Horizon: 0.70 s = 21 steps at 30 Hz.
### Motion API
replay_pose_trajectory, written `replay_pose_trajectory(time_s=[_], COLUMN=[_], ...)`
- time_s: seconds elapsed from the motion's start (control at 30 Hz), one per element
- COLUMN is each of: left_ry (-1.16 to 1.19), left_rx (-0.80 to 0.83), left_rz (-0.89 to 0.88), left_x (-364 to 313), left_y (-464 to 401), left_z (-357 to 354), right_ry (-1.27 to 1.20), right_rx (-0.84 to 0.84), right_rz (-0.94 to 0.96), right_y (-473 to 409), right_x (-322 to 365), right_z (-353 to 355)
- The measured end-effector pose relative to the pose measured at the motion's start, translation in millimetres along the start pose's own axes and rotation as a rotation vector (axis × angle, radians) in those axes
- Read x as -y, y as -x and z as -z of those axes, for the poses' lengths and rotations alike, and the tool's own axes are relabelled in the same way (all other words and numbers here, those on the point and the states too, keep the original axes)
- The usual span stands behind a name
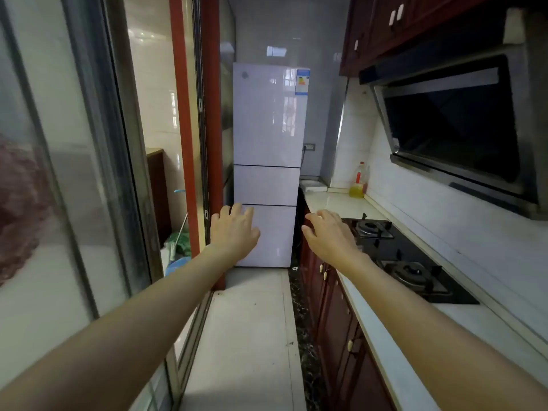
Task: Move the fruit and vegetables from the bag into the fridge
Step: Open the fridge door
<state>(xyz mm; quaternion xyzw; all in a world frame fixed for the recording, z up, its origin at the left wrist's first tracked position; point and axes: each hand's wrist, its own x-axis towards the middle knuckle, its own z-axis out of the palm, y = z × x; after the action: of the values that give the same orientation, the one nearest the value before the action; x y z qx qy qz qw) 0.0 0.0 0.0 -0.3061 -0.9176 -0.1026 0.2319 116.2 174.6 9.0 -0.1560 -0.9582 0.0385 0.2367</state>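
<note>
Fridge (269,164) at the far end of a narrow kitchen, white, three doors, all closed. Left hand (234,231) and right hand (330,232) stretched forward, apart, fingers spread, holding nothing. Pale tabletop (335,204) along the right over red-brown cabinets (335,315), with a black gas hob (406,259) and an oil bottle (359,180) near the wall. Range hood (453,129) above. Glass sliding door (89,173) on the left; light tiled floor (249,330).
</note>
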Motion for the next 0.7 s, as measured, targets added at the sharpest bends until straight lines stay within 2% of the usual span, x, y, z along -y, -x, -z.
replay_pose_trajectory(time_s=[0.23, 0.5, 0.7], left_ry=[-0.044, -0.067, -0.062], left_rx=[0.074, 0.106, 0.142], left_rz=[0.039, 0.1, 0.103], left_x=[8, 4, 16], left_y=[-72, -206, -250], left_z=[-83, -145, -206], right_ry=[0.013, -0.017, -0.01], right_rx=[0.07, 0.052, 0.16], right_rz=[0.043, 0.014, 0.039], right_y=[-79, -223, -274], right_x=[-46, -112, -132], right_z=[-79, -119, -182])
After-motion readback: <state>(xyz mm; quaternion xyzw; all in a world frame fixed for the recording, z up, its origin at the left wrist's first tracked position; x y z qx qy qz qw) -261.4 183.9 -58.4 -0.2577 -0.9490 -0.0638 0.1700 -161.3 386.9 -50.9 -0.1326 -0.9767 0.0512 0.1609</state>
